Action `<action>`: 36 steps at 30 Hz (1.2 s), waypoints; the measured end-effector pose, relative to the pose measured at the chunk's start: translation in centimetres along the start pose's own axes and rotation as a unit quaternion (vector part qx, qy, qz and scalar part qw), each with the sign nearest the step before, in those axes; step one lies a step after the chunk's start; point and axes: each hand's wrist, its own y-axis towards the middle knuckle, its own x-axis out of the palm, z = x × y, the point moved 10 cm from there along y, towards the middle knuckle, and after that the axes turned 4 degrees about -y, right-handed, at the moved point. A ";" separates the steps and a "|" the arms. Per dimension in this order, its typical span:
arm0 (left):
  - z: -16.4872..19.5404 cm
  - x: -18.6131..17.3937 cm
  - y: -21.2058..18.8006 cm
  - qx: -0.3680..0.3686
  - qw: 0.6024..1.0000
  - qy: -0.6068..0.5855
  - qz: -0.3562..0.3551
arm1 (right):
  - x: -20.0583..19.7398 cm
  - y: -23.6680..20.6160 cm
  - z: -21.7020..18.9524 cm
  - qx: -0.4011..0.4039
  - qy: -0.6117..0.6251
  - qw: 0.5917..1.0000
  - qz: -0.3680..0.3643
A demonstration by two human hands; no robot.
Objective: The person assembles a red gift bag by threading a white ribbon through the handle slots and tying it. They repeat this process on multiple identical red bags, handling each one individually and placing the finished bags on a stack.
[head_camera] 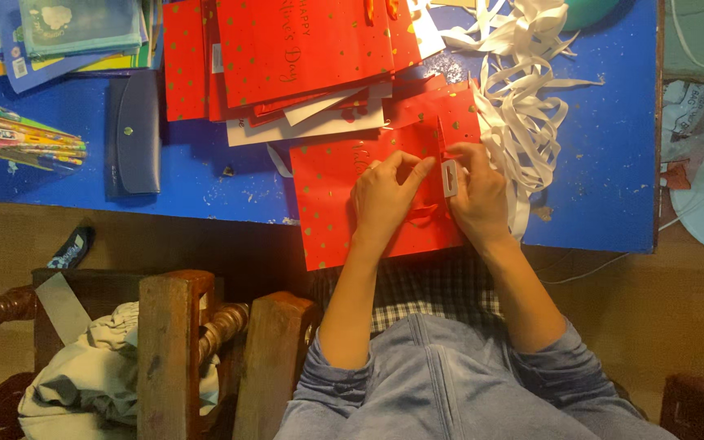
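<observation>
Head view is looking straight down on a blue table [605,163], and everything below is placed from this table. A stack of red paper bags [287,49] is lying at its far middle part, with white sheets under them. A heap of white ribbon [523,106] is spreading on the far right part. A dark blue pouch [134,134] is lying on the left part, and a bundle of coloured pens [18,134] is resting at the left edge. A wooden chair [181,342] with a pale cloth is standing in front of the table, on the left.

One red bag [344,204] is lying flat at the near edge of the table, and its near part is hanging over the edge toward the person. The left hand [385,200] is pressing on the bag, fingers bent, thumb stretching to the right. The right hand [474,191] is closing its fingers around a small white tag [449,178] at the bag's fold; I cannot tell if a ribbon is pinched there too.

The bag is looking light and thin, rather stiff but easy to crease or tear. I judge it is best held flat with one palm and gripped at the folded top edge, not in the middle.
</observation>
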 end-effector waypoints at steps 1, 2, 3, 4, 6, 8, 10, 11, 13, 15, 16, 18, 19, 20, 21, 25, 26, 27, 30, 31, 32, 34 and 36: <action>0.1 0.1 0.1 0.004 1.000 0.010 0.001 | 0.2 0.0 -0.8 -0.037 -0.027 0.999 -0.013; 0.3 0.3 0.2 0.007 1.000 0.020 0.003 | 0.4 -0.1 -1.5 -0.073 -0.053 0.996 -0.026; 0.4 0.5 0.2 0.011 0.999 0.030 0.005 | 0.7 -0.2 -2.3 -0.110 -0.079 0.990 -0.040; 0.6 0.6 0.1 0.017 0.999 0.044 0.016 | 0.8 -0.1 -2.2 -0.100 -0.091 0.990 -0.042; 1.1 0.6 0.0 0.032 0.996 0.072 0.038 | 1.0 0.1 -1.9 -0.080 -0.114 0.989 -0.044; 0.9 0.8 0.4 0.024 0.995 0.087 0.039 | 1.0 0.1 -2.0 -0.081 -0.111 0.990 -0.039; 0.6 1.0 0.6 0.015 0.994 0.097 0.036 | 1.2 0.1 -1.7 -0.068 -0.115 0.990 -0.042; 0.5 1.1 0.7 0.012 0.994 0.100 0.035 | 1.3 0.0 -1.4 -0.059 -0.121 0.990 -0.045; 0.2 1.2 1.2 0.009 0.994 0.100 0.039 | 1.3 -0.1 -1.4 -0.066 -0.112 0.991 -0.037; 0.1 1.2 1.2 0.008 0.994 0.097 0.044 | 0.8 -0.5 -1.8 -0.096 -0.082 0.992 -0.013; 0.0 1.2 1.2 0.007 0.996 0.082 0.045 | 0.2 -0.4 -1.4 -0.080 -0.060 0.995 0.014; -0.3 1.0 1.1 0.005 0.998 0.052 0.046 | -1.0 -0.3 -0.6 -0.046 -0.016 0.996 0.069; -0.3 0.9 1.0 0.005 0.997 0.055 0.047 | -1.1 -0.3 -0.5 -0.038 0.034 0.996 0.069; -0.4 0.8 1.0 0.006 0.997 0.059 0.049 | -1.2 -0.2 -0.3 -0.031 0.085 0.994 0.068; -0.4 0.7 1.0 0.006 0.997 0.062 0.052 | -1.2 -0.1 -0.3 -0.025 0.135 0.988 0.067; -0.7 0.9 1.1 -0.007 0.998 0.048 0.030 | 0.6 -0.1 -2.1 -0.051 -0.093 0.994 -0.016; -0.8 0.9 1.1 -0.009 0.999 0.045 0.030 | 0.6 -0.2 -2.8 -0.074 -0.109 0.991 -0.009; -0.9 0.9 1.0 -0.011 0.999 0.041 0.030 | 0.6 -0.3 -3.3 -0.095 -0.125 0.988 -0.003; -1.2 1.0 1.1 -0.018 1.000 0.015 0.012 | 1.1 -0.3 -3.0 -0.089 -0.136 0.986 -0.023; -1.1 1.0 1.1 -0.013 1.000 0.020 0.012 | 1.3 -0.3 -2.7 -0.082 -0.154 0.984 -0.027; -1.0 1.0 1.1 -0.008 1.000 0.024 0.014 | 1.5 -0.2 -2.3 -0.075 -0.172 0.982 -0.031; -0.9 0.9 1.2 -0.003 1.000 0.025 0.016 | 1.8 0.0 -1.5 -0.071 -0.182 0.980 -0.032; -0.9 0.9 1.1 -0.005 1.000 0.020 0.014 | 1.9 0.1 -1.0 -0.072 -0.164 0.983 -0.028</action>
